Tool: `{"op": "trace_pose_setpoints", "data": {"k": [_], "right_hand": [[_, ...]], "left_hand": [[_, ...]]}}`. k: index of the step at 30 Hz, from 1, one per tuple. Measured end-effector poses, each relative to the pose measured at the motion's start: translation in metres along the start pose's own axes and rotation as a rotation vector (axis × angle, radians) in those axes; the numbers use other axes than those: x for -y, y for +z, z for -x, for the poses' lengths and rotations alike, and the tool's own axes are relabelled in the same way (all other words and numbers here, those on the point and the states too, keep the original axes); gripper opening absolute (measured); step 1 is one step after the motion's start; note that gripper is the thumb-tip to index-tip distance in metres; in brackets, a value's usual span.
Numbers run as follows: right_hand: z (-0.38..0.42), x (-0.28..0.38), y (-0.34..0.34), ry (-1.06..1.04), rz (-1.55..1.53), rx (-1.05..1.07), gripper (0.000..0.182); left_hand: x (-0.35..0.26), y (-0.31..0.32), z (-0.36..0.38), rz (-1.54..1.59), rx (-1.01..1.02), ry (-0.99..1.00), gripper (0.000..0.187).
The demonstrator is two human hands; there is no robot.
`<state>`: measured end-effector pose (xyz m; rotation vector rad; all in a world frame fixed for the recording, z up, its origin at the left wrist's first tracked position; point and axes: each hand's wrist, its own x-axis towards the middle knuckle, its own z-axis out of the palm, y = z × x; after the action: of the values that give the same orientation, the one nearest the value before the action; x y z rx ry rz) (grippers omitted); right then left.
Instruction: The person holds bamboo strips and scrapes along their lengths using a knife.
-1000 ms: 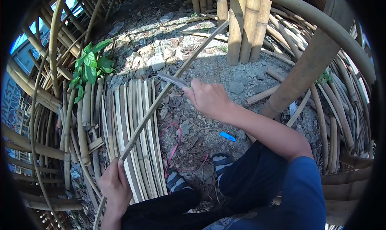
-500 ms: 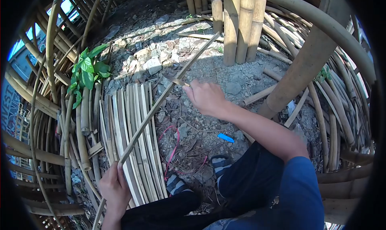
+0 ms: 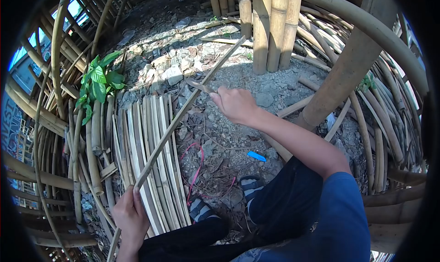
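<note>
Left hand [image 3: 130,216] is gripping a long, thin bamboo strip [image 3: 183,111]; right hand [image 3: 236,104] is clasping a flat metal blade [image 3: 198,86], now sitting farther along the strip.

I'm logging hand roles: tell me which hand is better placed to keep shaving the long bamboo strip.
Right. The right hand holds the knife with its blade against the bamboo strip, while the left hand only grips the strip's near end.

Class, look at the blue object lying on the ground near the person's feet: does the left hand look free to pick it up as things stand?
Probably not. The left hand is closed around the long bamboo strip, and the blue object lies across the body beyond both feet, nearer the right hand, which holds a knife.
</note>
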<state>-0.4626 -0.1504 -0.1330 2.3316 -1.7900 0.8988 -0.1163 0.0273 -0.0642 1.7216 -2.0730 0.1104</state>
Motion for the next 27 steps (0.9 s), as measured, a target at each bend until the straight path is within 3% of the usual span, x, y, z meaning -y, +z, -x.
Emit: {"op": "trace_pose_setpoints", "data": {"k": [4, 7, 8, 11, 13, 15, 18, 19, 21, 23, 25, 26, 27], "right_hand": [[0.023, 0.030, 0.001, -0.170, -0.019, 0.087, 0.040], [-0.003, -0.020, 0.006, -0.126, 0.029, -0.008, 0.041], [0.000, -0.013, 0.016, -0.033, -0.013, -0.044, 0.041], [0.024, 0.036, 0.001, -0.127, -0.019, 0.110, 0.041], [0.017, 0.025, 0.000, -0.195, -0.033, 0.084, 0.043], [-0.005, -0.015, 0.004, -0.001, -0.004, -0.033, 0.044], [0.006, 0.003, 0.017, 0.083, -0.039, 0.002, 0.043], [0.016, 0.013, 0.017, 0.090, -0.041, 0.000, 0.043], [0.026, 0.036, 0.000, -0.145, 0.002, 0.102, 0.044], [0.007, 0.001, -0.002, -0.079, 0.009, 0.132, 0.044], [-0.009, -0.042, 0.007, -0.033, 0.063, 0.003, 0.043], [-0.005, -0.033, 0.017, 0.123, -0.012, -0.035, 0.042], [0.000, -0.017, 0.012, 0.121, -0.006, -0.042, 0.042]], "left_hand": [[0.000, 0.001, -0.003, 0.010, 0.043, -0.023, 0.018], [0.000, -0.002, 0.002, 0.013, 0.009, -0.015, 0.020], [0.000, -0.001, 0.001, 0.004, 0.019, -0.023, 0.021], [0.000, 0.000, -0.003, -0.013, 0.049, -0.035, 0.021], [-0.004, -0.001, -0.002, 0.004, 0.028, -0.028, 0.021], [-0.005, -0.003, 0.002, -0.004, 0.029, -0.022, 0.021], [-0.004, 0.000, -0.003, 0.004, 0.009, -0.020, 0.020], [-0.002, 0.000, -0.002, -0.008, 0.049, -0.020, 0.020], [-0.002, 0.002, -0.001, -0.001, 0.031, -0.025, 0.019], [0.001, -0.001, 0.003, 0.023, 0.026, -0.034, 0.019], [0.002, -0.005, 0.007, 0.011, 0.047, -0.036, 0.019], [-0.001, -0.004, 0.003, 0.006, 0.050, -0.031, 0.019], [-0.003, -0.003, 0.000, -0.003, 0.061, -0.022, 0.019]]}}
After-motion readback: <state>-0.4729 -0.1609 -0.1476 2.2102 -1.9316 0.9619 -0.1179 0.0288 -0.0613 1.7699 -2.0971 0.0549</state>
